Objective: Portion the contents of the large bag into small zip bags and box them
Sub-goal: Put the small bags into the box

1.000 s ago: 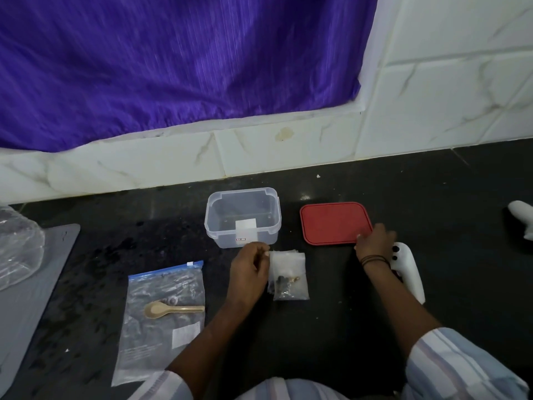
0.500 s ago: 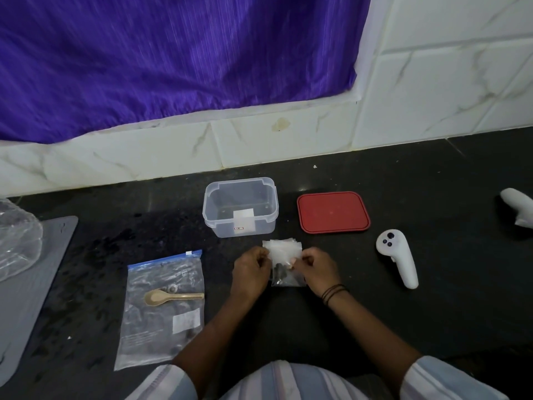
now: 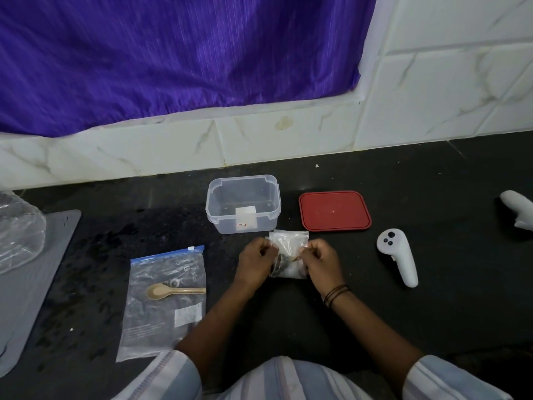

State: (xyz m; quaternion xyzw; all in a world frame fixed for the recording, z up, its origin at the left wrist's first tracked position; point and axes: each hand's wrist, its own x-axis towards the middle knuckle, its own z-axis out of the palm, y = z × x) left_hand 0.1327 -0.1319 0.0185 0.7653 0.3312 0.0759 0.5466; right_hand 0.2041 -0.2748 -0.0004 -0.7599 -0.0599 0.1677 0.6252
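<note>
A small clear zip bag with a few dark bits inside is pinched between my left hand and my right hand, just above the black counter. Behind it stands an empty clear plastic box with a white label on its front. The box's red lid lies flat to the right of the box. The large zip bag with a blue seal lies flat to the left, and a beige spoon rests on top of it.
A white handheld controller lies right of my hands, and a second white one sits at the right edge. A grey mat and crumpled clear plastic are at the left. A tiled wall and a purple curtain close the back.
My right hand left the spot by the red lid and controller and came to the small zip bag. Both hands now grip it, lifted slightly toward the box.
</note>
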